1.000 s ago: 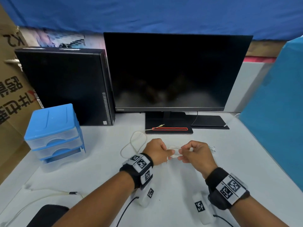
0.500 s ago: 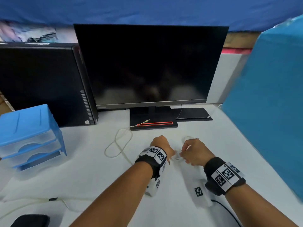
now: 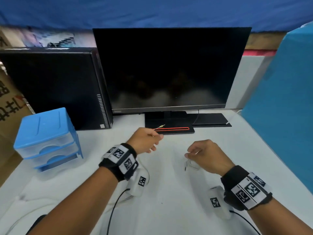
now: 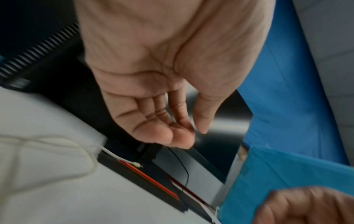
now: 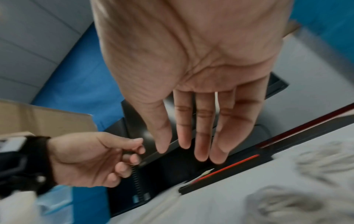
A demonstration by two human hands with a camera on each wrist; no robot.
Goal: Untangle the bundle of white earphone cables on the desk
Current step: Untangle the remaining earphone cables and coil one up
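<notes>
**Left hand** [image 3: 145, 140]: raised over the counter [image 3: 169, 192]. Fingers loosely curled, thumb apart, nothing seen in the palm.

**Right hand** [image 3: 207, 155]: fingers straight and close together in the wrist view, holding nothing.

**White earphone cable bundle** [image 3: 192, 165]: small loose coil lying on the counter just beneath the right hand, well apart from the left hand.

**Jack plug** [image 3: 160, 126] of a pale cable: resting on the monitor base [image 3: 177, 131], by its red stripe.

**Blue drawer unit** [image 3: 45, 138]: at the counter's left side.
</notes>
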